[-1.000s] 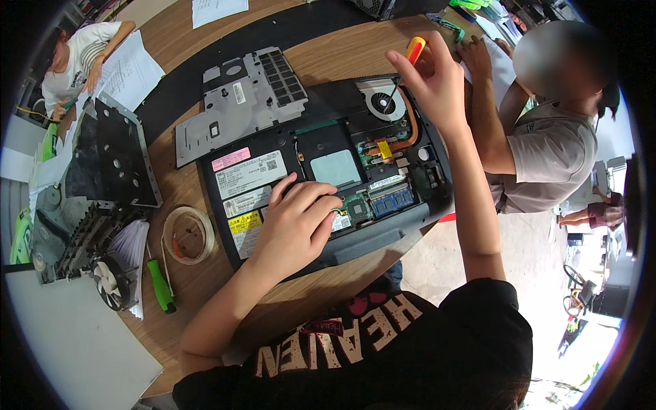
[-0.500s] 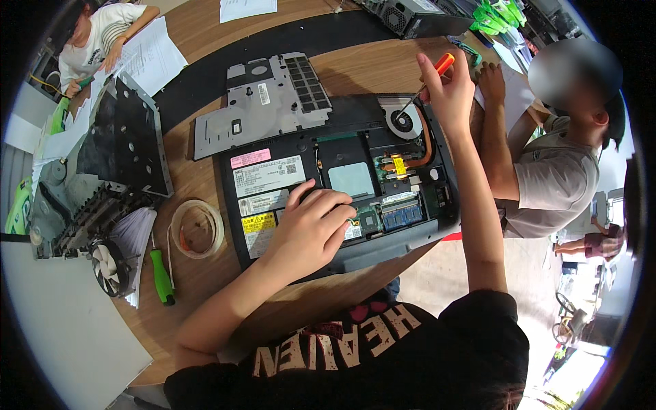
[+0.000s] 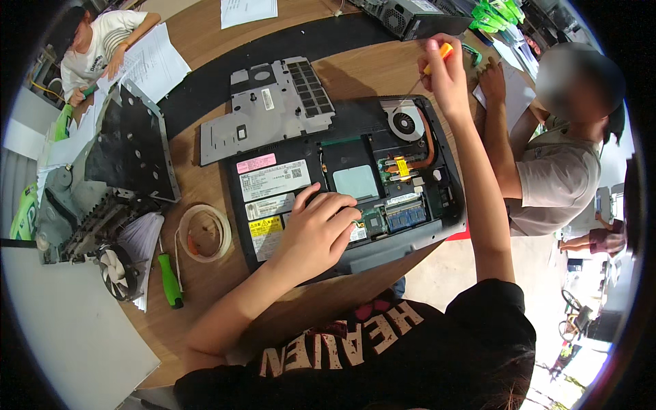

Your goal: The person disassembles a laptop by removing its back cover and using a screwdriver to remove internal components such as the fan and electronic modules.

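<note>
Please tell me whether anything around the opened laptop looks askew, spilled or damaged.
The grey cover panel lies askew, seemingly overlapping the far edge of the laptop instead of closing its underside, leaving the fan and blue memory module exposed. I see no spill or clear damage.

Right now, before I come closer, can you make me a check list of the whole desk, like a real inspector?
Surface: wooden table, a black strip across it.
Job's things: laptop with its inside showing; grey cover by its far edge; built-in fan at its far right corner.
Clutter: green screwdriver, pale roll, loose fan and metal case, all on the left.
Hands: left hand rests on the laptop; right hand holds the orange screwdriver, tip near the built-in fan.
Cables: yellow cable, far upper left.
Surroundings: person in white upper left, person in grey on the right, both beside papers.
</note>
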The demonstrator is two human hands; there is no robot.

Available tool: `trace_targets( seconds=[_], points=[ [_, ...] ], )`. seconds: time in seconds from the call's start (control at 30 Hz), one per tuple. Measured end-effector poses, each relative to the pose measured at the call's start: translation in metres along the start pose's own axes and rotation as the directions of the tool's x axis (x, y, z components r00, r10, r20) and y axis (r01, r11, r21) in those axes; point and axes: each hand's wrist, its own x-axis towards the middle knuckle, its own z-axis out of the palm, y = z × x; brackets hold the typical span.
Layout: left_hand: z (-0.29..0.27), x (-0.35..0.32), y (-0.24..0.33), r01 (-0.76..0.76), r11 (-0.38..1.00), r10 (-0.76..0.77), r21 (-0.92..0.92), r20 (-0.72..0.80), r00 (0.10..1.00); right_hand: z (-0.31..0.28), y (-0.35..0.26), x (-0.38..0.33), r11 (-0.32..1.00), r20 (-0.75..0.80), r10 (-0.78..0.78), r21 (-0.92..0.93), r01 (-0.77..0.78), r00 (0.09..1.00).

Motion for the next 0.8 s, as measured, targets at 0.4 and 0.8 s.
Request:
trace_targets(
  seconds=[0.4, 0.8],
  points=[
    [0.001, 0.0, 0.0, 0.017, 1.0, -0.017, 0.013, 0.021, 1.0, -0.02, 0.002, -0.02, 0.992, -0.003, -0.108, -0.06, 0.108, 0.994],
    [0.0, 0.002, 0.003, 0.041, 0.999, -0.041, 0.01, 0.053, 0.998, -0.023, 0.001, -0.028, 0.893, 0.039, -0.247, -0.38, 0.243, 0.968]
  ],
)
